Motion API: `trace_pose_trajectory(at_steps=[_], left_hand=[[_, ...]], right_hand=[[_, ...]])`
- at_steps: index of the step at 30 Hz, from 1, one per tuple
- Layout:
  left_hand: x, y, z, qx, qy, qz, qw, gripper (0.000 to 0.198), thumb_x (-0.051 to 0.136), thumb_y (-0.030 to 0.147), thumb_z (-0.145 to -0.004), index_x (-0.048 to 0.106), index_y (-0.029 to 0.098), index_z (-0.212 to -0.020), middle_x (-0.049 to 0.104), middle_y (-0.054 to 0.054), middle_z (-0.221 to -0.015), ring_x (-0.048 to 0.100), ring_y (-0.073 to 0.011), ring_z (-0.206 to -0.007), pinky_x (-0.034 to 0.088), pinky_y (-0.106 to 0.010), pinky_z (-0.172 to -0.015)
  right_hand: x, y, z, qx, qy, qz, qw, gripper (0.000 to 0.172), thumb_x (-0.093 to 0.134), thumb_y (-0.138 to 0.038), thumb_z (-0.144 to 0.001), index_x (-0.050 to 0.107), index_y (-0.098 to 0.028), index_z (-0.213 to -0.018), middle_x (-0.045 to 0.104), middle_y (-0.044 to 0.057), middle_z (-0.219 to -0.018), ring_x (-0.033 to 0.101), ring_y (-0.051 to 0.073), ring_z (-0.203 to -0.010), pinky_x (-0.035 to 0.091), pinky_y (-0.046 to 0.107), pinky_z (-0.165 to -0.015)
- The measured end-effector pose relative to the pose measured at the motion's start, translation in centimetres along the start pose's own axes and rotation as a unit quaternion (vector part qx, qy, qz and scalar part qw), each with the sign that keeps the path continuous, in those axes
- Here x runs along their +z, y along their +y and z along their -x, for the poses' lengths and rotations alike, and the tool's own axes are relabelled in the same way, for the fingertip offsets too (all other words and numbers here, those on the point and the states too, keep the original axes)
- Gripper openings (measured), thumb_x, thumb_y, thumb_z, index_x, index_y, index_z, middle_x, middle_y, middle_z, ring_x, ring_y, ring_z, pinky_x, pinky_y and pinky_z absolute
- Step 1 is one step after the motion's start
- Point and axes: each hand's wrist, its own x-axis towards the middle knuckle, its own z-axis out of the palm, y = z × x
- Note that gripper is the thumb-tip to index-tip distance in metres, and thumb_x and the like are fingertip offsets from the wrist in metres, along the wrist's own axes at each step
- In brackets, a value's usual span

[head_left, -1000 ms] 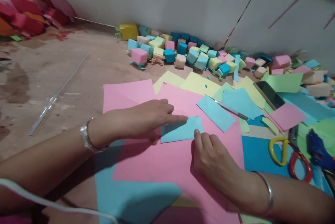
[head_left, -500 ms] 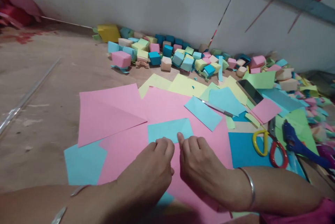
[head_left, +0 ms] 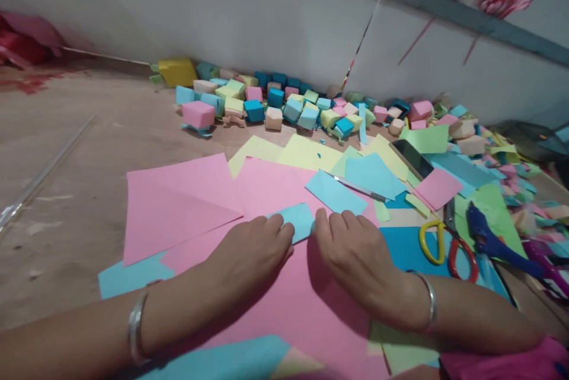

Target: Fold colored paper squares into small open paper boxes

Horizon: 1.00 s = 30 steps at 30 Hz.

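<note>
A small light-blue paper lies on a large pink sheet in front of me. My left hand has its fingers curled over the paper's left part and hides it. At the right end of the same paper, my right hand has its fingers bent and pressed together on the edge. Both thumbs are mostly hidden. Just beyond my right hand lies another light-blue paper piece, with a silver pen across its top edge.
Scissors with yellow and red handles, a blue glue gun and a phone lie to the right. Many small paper boxes line the wall. A folded pink sheet lies left, near a clear stick.
Both hands have moved a little outward. My left hand now covers the left part of the light-blue paper, which sits more tilted and shows less. The view has shifted slightly.
</note>
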Motion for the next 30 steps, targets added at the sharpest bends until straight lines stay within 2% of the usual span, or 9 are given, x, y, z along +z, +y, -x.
trace_pose_trajectory(at_steps=[2, 4, 6, 9, 11, 14, 16, 22, 30], left_hand=[[-0.3, -0.1, 0.0, -0.025, -0.002, -0.004, 1.000, 0.025, 0.037, 0.004, -0.087, 0.055, 0.019, -0.080, 0.055, -0.003, -0.070, 0.040, -0.0164, -0.057, 0.028, -0.034, -0.055], [-1.3, -0.5, -0.3, -0.078, 0.042, 0.049, 0.995, 0.019, 0.041, 0.013, -0.089, 0.057, 0.019, -0.080, 0.053, 0.000, -0.063, 0.040, -0.0147, -0.051, 0.027, -0.032, -0.051], [-2.7, -1.2, -1.0, -0.141, 0.118, 0.179, 0.967, 0.019, 0.048, 0.027, -0.091, 0.056, 0.019, -0.075, 0.054, 0.001, -0.059, 0.046, -0.0135, -0.050, 0.034, -0.029, -0.050], [-3.9, -2.0, -2.2, -0.234, 0.161, 0.436, 0.854, 0.023, 0.058, 0.039, -0.088, 0.059, 0.018, -0.078, 0.063, -0.001, -0.069, 0.062, -0.0155, -0.061, 0.049, -0.028, -0.059], [-3.8, -2.4, -2.8, -0.279, 0.146, 0.553, 0.771, 0.025, 0.065, 0.042, -0.084, 0.063, 0.017, -0.084, 0.068, -0.004, -0.079, 0.067, -0.0180, -0.071, 0.054, -0.030, -0.067], [-3.1, -2.9, -2.9, -0.300, 0.117, 0.637, 0.700, 0.031, 0.073, 0.043, -0.079, 0.067, 0.016, -0.095, 0.071, -0.007, -0.091, 0.068, -0.0197, -0.080, 0.055, -0.030, -0.072], [-2.9, -3.4, -2.9, -0.306, 0.116, 0.650, 0.686, 0.035, 0.077, 0.043, -0.075, 0.068, 0.017, -0.098, 0.070, -0.006, -0.088, 0.065, -0.0168, -0.074, 0.053, -0.026, -0.064], [-3.7, -5.6, -3.2, -0.323, 0.151, 0.546, 0.759, 0.027, 0.080, 0.039, -0.068, 0.067, 0.016, -0.076, 0.061, 0.001, -0.064, 0.052, -0.0105, -0.057, 0.041, -0.020, -0.050], [-4.2, -5.2, -3.6, -0.301, 0.106, 0.536, 0.782, 0.031, 0.077, 0.043, -0.068, 0.065, 0.017, -0.080, 0.063, 0.001, -0.069, 0.055, -0.0125, -0.057, 0.045, -0.024, -0.052]], right_hand=[[1.4, 0.8, -1.0, 0.029, 0.046, -0.127, 0.990, 0.027, 0.041, 0.000, -0.088, 0.063, -0.011, -0.100, 0.057, 0.006, -0.070, 0.049, 0.019, -0.066, 0.035, 0.032, -0.057], [2.7, 1.8, -2.2, 0.062, 0.112, -0.336, 0.933, 0.026, 0.041, -0.011, -0.094, 0.059, -0.011, -0.113, 0.064, 0.013, -0.098, 0.056, 0.021, -0.090, 0.046, 0.034, -0.073], [3.6, 2.6, -3.2, 0.144, 0.135, -0.532, 0.823, 0.028, 0.044, -0.026, -0.097, 0.055, -0.014, -0.120, 0.061, 0.014, -0.115, 0.057, 0.021, -0.103, 0.049, 0.036, -0.081], [4.0, 3.0, -3.9, 0.231, 0.042, -0.755, 0.612, 0.035, 0.046, -0.044, -0.096, 0.053, -0.020, -0.120, 0.064, 0.008, -0.104, 0.062, 0.016, -0.080, 0.052, 0.033, -0.069], [4.0, 2.8, -3.9, 0.244, -0.015, -0.806, 0.539, 0.032, 0.057, -0.046, -0.090, 0.058, -0.019, -0.109, 0.064, 0.002, -0.085, 0.058, 0.013, -0.065, 0.049, 0.029, -0.061], [4.1, 2.4, -3.7, 0.253, -0.035, -0.788, 0.560, 0.018, 0.069, -0.032, -0.078, 0.060, -0.018, -0.085, 0.055, -0.004, -0.064, 0.051, 0.009, -0.056, 0.041, 0.024, -0.054], [4.2, 2.4, -3.6, 0.253, -0.042, -0.767, 0.588, 0.012, 0.067, -0.026, -0.076, 0.058, -0.018, -0.078, 0.050, -0.006, -0.059, 0.047, 0.008, -0.052, 0.036, 0.023, -0.051], [4.4, 2.6, -3.6, 0.229, -0.040, -0.731, 0.642, 0.008, 0.061, -0.025, -0.080, 0.061, -0.018, -0.082, 0.056, -0.004, -0.066, 0.048, 0.008, -0.054, 0.036, 0.022, -0.050], [4.8, 3.3, -3.8, 0.214, 0.015, -0.643, 0.735, 0.010, 0.060, -0.024, -0.082, 0.065, -0.017, -0.077, 0.062, -0.001, -0.069, 0.051, 0.010, -0.058, 0.039, 0.024, -0.056]])
